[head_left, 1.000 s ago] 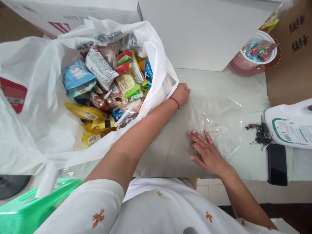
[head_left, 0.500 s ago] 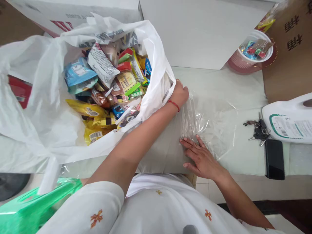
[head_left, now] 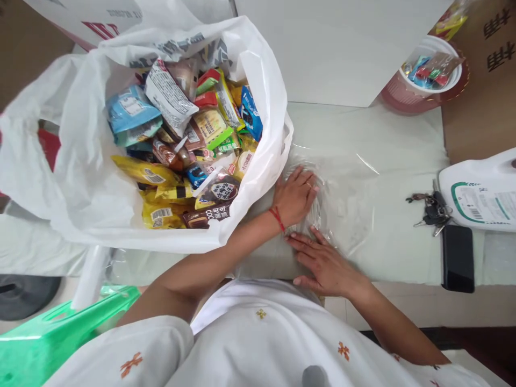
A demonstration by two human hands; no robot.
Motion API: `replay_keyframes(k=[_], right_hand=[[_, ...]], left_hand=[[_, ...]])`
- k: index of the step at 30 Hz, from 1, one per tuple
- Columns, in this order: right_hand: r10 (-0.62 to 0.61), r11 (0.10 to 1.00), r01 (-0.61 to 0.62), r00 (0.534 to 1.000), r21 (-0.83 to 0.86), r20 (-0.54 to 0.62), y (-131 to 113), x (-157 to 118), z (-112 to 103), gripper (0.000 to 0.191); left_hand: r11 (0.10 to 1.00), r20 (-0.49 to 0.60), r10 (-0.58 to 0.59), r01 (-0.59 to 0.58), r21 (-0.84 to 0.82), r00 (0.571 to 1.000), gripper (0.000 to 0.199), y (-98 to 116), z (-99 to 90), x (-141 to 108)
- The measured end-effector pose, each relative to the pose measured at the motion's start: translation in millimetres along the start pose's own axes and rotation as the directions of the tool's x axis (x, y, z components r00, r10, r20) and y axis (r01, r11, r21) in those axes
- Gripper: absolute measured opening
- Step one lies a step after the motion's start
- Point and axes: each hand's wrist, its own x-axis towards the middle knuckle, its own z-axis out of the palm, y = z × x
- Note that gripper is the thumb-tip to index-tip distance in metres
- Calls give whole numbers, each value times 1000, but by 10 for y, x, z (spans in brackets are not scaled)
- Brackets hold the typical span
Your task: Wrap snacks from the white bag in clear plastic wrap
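Observation:
A clear plastic bag or sheet (head_left: 350, 199) lies spread on the pale table cover. My left hand (head_left: 295, 194), with a red string on its wrist, rests palm down on its bunched left side. My right hand (head_left: 320, 262) lies flat beside it, fingers stretched over the near edge of the same plastic. Neither hand visibly grips anything. Left of my hands stands a large white plastic carrier bag (head_left: 266, 70), wide open. Inside are packaged snacks, among them a blue packet (head_left: 133, 110), a white printed packet (head_left: 170, 97) and yellow packets (head_left: 147, 171).
Right of the plastic are keys (head_left: 435, 209), a black phone (head_left: 458, 258) and a white jug (head_left: 479, 188). A pink-and-white tub (head_left: 411, 94) holds small packets. White boxes (head_left: 334, 48) and a cardboard box (head_left: 479, 118) stand behind. A green plastic item (head_left: 48, 344) sits lower left.
My left hand has come away from the carrier bag's right edge, moving nearer my right hand and flattening onto the plastic. My right hand has barely shifted. The view has moved slightly.

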Motion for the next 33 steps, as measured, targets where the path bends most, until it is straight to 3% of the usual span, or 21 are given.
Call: replay_keyframes(k=[3,6,9,12,13,15,17,21,25,27,30,33], right_hand=[[-53,997,51,998,53,38,-63,-202,25,46],[-99,974,91,995,206,32,-122,-427,-100,35],[61,955,7,973,295,-221,-108,-531,-294,26],[315,947,-303,830,102,-459,63,-463,-374,43],[354,915,-403,804,0,-477,156,-426,-366,49],[393,840,-509,809,-187,-437,376,-378,-329,58],[418,780,-550,813,-299,-406,605,-398,-316,60],[447,706,-622,762,-338,-468,893,-530,-438,57],[276,753,-587,692,-297,-667,688,-464,-470,40],[134,848,-442,713,-293,-688,412,-327,-348,27],[14,946,-187,840,-265,-543,-12,-67,-56,20],[44,960,-171,873,-221,-485,-236,181,194,18]], left_hand=[[989,58,129,-133,69,990,57,-249,30,-92],[978,88,166,-176,115,982,68,-332,29,-143],[973,76,179,-188,137,981,72,-318,45,-154],[970,67,190,-198,144,980,74,-305,55,-183],[969,67,188,-196,147,980,73,-310,53,-203],[970,69,184,-193,150,980,70,-336,40,-254],[970,75,185,-195,146,980,69,-372,22,-303],[977,57,167,-173,123,984,70,-424,8,-342],[980,37,167,-170,100,985,69,-444,36,-316],[979,36,179,-182,89,983,68,-450,49,-303],[980,39,180,-183,78,983,68,-449,47,-295],[983,60,163,-167,79,985,68,-431,24,-292]])
